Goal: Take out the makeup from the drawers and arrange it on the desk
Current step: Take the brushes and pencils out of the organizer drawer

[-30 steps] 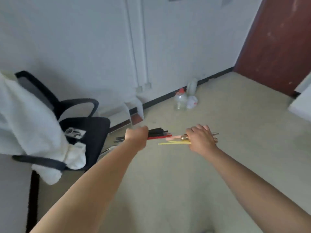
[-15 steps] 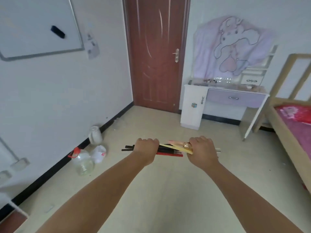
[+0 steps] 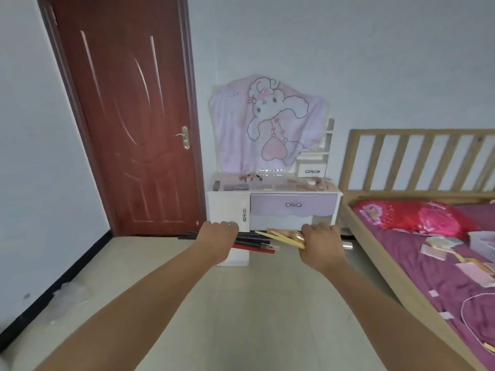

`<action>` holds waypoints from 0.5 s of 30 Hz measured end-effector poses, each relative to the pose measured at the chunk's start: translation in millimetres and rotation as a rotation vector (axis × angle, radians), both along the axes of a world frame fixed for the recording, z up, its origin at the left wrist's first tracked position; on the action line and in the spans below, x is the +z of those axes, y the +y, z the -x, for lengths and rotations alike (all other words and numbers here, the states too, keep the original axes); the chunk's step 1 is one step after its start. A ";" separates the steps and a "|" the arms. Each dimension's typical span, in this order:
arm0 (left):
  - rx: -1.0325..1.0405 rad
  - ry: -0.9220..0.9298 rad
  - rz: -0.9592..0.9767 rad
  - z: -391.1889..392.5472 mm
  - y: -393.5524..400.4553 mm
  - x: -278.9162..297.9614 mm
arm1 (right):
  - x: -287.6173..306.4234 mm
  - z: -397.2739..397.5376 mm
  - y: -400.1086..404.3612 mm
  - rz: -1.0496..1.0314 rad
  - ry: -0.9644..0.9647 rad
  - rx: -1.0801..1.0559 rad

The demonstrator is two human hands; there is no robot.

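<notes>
Behind right hand (image 3: 320, 246), half-hidden makeup sticks (image 3: 278, 237)

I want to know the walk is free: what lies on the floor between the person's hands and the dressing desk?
The head view shows only bare pale floor running up to the desk. The left hand grips dark pencils; the right hand grips yellow sticks.

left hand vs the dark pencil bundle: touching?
Touching. The head view shows the left hand curled round the dark pencil bundle, whose ends stick out on both sides of the fist.
</notes>
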State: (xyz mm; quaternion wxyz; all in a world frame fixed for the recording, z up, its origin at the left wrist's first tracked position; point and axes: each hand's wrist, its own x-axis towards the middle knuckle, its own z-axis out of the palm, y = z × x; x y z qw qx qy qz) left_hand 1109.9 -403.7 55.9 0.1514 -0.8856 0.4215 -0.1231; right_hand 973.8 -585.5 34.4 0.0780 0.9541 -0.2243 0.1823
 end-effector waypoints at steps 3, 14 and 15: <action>-0.058 0.015 0.019 -55.9 -66.4 -7.6 | -6.7 -45.8 -67.1 -0.023 0.013 -0.063; -0.044 0.077 0.026 -274.7 -306.9 -33.7 | -24.7 -269.5 -313.1 -0.128 0.029 -0.089; -0.032 0.079 0.024 -296.3 -323.3 -34.1 | -23.3 -292.3 -335.5 -0.134 0.031 -0.094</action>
